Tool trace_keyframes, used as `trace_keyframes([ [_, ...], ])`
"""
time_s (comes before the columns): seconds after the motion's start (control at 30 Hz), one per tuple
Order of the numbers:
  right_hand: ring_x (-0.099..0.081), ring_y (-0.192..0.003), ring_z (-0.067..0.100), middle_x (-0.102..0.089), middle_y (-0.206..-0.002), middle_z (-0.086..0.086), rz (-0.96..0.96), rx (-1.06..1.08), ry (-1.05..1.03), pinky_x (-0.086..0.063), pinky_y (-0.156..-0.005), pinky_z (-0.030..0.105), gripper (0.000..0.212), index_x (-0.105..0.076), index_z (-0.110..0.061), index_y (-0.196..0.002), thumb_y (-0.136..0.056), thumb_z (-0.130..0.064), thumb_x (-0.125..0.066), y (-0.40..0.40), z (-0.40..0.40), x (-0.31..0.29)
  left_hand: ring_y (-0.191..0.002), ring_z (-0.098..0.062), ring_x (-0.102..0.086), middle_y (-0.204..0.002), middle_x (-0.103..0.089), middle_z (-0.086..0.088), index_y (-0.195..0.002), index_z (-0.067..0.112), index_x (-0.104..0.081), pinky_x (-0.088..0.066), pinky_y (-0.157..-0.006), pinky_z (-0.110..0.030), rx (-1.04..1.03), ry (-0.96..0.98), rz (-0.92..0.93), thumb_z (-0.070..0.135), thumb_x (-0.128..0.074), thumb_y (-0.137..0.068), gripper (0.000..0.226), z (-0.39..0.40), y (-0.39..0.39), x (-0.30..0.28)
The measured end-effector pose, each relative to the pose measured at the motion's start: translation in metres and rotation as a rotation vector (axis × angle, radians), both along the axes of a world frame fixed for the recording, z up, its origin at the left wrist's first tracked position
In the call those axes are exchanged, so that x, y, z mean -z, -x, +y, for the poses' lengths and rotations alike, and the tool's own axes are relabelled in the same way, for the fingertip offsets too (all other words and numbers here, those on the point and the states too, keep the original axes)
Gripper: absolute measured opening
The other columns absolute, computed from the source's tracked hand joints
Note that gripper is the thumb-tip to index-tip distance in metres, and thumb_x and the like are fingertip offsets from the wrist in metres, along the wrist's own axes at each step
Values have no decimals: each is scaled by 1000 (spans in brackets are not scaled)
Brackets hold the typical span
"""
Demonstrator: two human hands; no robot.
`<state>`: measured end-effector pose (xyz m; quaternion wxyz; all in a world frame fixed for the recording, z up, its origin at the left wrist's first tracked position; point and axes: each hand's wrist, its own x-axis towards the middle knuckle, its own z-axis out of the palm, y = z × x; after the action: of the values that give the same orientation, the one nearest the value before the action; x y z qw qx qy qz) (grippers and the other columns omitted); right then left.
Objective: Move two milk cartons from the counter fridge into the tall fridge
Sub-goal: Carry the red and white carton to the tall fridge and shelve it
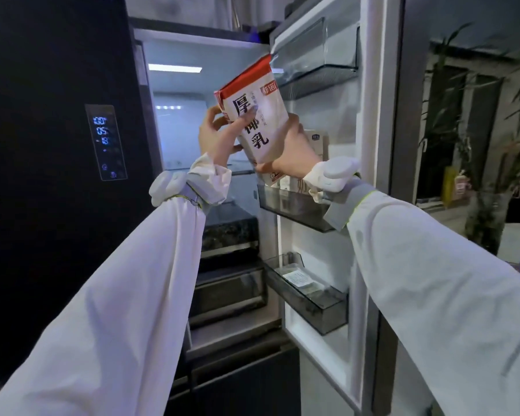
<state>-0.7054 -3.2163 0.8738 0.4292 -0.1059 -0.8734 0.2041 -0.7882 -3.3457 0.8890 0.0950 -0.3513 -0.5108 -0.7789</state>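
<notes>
A white milk carton (254, 115) with a red top and large black characters is held tilted in front of the tall fridge's open right door. My left hand (215, 136) grips its left side with fingers on the front. My right hand (294, 148) holds its lower right side and bottom. The carton hangs just above the middle door bin (291, 208). A second white carton (317, 142) stands in that bin, mostly hidden behind my right hand.
The fridge's left door (57, 145) is shut, dark, with a lit display panel (106, 142). The upper door bin (315, 58) and lower door bin (309, 292) flank the middle one. Inside are lit shelves and drawers (228, 292). Plants stand at right.
</notes>
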Motion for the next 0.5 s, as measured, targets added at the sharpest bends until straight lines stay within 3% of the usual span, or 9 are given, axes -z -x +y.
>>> trace_keyframes([
  [0.27, -43, -125, 32, -39, -132, 16, -120, 30, -27, -44, -103, 45, 118, -14, -8, -140, -54, -36, -89, -22, 14, 4, -95, -22, -74, -110, -74, -11, -97, 17, -51, -64, -67, -42, 36, 46, -30, 25, -86, -75, 42, 13, -12, 14],
  [0.5, -39, -128, 33, -36, -134, 15, -86, 104, 2, -43, -103, 50, 115, -15, -8, -140, -54, -29, -89, -44, 37, 10, -99, -22, -73, -115, -71, -13, -104, 13, -51, -61, -62, -32, 91, 28, -36, 23, -87, -75, 48, 47, -30, 19],
])
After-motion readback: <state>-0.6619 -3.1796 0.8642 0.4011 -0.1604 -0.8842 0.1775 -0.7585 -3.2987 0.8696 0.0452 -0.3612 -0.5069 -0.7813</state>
